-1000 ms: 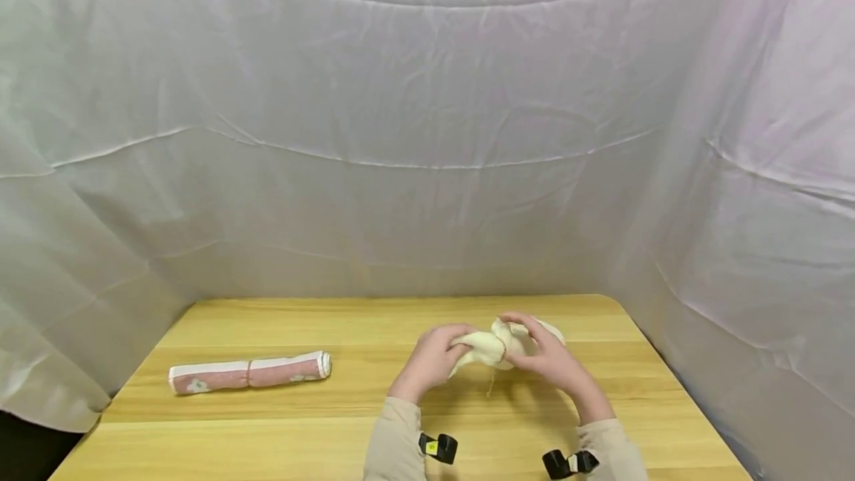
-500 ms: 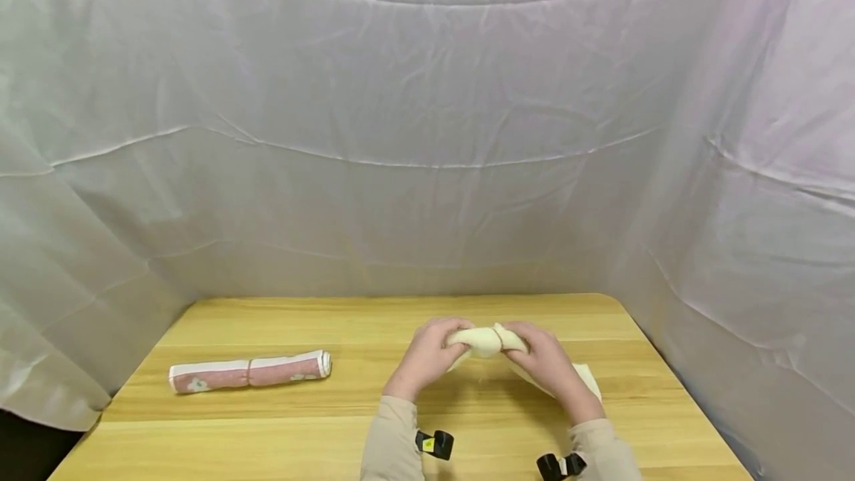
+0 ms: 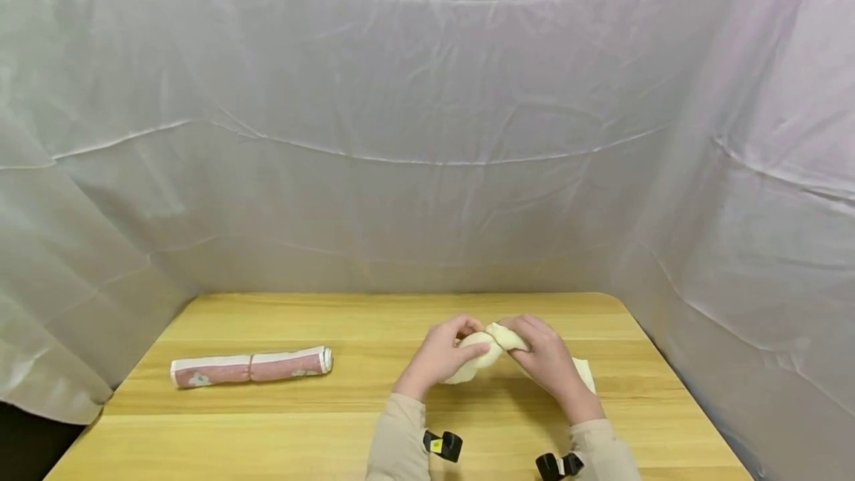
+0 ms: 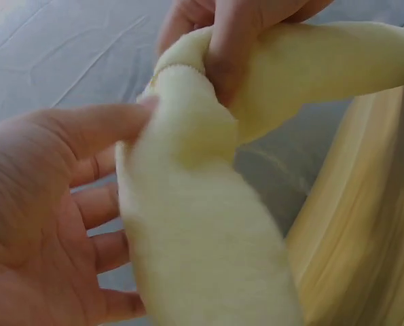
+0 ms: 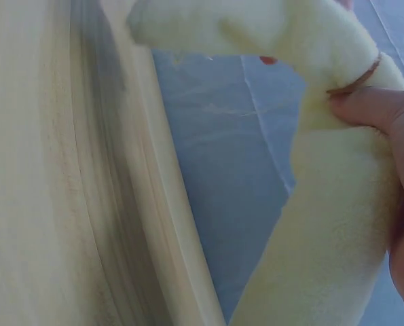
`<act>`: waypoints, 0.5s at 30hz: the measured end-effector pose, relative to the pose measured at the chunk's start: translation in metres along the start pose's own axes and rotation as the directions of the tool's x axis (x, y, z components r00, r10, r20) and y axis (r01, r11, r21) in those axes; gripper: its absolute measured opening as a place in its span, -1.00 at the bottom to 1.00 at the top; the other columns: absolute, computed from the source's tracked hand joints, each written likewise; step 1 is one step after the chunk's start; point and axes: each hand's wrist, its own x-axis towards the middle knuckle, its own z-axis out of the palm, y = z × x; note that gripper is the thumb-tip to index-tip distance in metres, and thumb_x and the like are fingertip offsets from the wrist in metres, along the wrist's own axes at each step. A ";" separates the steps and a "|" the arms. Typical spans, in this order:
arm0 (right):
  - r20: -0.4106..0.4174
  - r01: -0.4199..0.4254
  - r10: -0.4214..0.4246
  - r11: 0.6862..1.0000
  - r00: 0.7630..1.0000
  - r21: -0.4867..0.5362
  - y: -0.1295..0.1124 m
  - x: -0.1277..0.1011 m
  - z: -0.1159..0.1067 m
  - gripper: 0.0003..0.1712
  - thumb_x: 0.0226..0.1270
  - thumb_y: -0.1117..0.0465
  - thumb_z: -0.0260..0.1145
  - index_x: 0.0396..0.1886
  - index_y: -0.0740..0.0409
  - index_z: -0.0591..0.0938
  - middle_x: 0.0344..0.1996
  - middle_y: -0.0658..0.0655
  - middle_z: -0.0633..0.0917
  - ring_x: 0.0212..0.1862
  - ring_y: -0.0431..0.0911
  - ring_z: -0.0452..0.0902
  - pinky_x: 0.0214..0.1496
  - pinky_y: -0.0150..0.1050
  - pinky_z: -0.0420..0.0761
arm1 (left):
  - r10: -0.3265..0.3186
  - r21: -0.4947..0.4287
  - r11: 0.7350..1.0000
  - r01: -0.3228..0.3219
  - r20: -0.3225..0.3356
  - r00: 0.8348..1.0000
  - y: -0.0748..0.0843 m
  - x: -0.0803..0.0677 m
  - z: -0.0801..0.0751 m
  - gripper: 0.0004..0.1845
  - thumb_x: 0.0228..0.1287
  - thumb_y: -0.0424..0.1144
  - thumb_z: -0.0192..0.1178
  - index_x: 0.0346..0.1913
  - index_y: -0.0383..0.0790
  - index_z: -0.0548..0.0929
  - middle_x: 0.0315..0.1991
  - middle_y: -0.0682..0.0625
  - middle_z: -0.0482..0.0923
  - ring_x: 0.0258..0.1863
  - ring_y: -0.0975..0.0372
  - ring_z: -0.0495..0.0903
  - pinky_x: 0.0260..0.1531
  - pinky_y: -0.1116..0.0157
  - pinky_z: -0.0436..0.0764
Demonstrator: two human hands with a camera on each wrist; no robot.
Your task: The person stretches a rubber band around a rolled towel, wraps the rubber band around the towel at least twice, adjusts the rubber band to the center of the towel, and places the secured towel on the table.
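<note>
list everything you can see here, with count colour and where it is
cream towel roll: 1, pale cream, bent in the middle, held over the table right of centre
thin band: 1, reddish brown, round the cream roll at its bend
pink towel roll: 1, pink with white trim, lying on the table at left
table: 1, light wood
backdrop cloth: white, behind and at both sides
wrist straps: 2, black
left hand: grips the roll's left half
right hand: grips its right half

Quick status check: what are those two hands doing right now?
Left hand and right hand both grip the rolled cream fleece towel, bent at its band. Rolled pink towel lies apart, left. Nothing in the way.
</note>
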 end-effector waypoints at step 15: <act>0.152 -0.163 0.153 0.985 0.977 0.062 -0.003 0.001 -0.002 -0.48 -0.14 0.47 0.49 -0.11 0.04 0.62 -0.23 -0.02 0.65 -0.30 -0.26 0.41 -0.31 -0.39 0.48 | 0.020 0.147 0.989 0.007 -0.186 0.982 0.003 0.000 0.005 -0.82 0.11 -0.18 0.42 -0.28 -0.01 0.61 -0.24 0.11 0.66 -0.24 0.33 0.52 -0.19 0.38 0.49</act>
